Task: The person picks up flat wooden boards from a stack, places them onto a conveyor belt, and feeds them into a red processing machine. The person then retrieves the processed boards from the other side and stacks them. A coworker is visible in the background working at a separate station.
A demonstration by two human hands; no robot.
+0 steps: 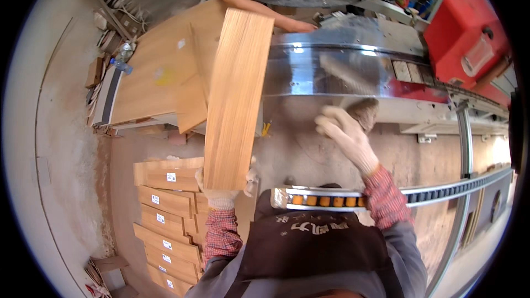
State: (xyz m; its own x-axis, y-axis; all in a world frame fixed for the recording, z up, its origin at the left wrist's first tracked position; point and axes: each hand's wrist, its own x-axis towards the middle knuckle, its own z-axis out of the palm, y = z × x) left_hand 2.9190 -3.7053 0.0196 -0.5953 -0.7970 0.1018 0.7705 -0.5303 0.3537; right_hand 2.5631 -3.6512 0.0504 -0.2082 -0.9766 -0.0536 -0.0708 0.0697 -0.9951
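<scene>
A long, flat wooden board (237, 99) with light brown grain stands out in front of me, tilted slightly right at its far end. My left hand (222, 196), in a whitish work glove, grips its near end; the board hides part of the fingers. My right hand (349, 138), also gloved, is raised near the front edge of a shiny metal machine table (298, 72), its fingers apart. Against its far side shows a dark grey-brown lump (364, 113) whose kind I cannot make out. A blurred pale strip (345, 74) lies over the metal surface.
Labelled wooden boards (165, 218) lie stacked at the lower left. Larger brown panels (160, 72) rest at the far left. A red machine housing (466, 38) stands far right, and a roller rail (320, 200) crosses before me. Another person's arm (259, 8) reaches in beyond the board.
</scene>
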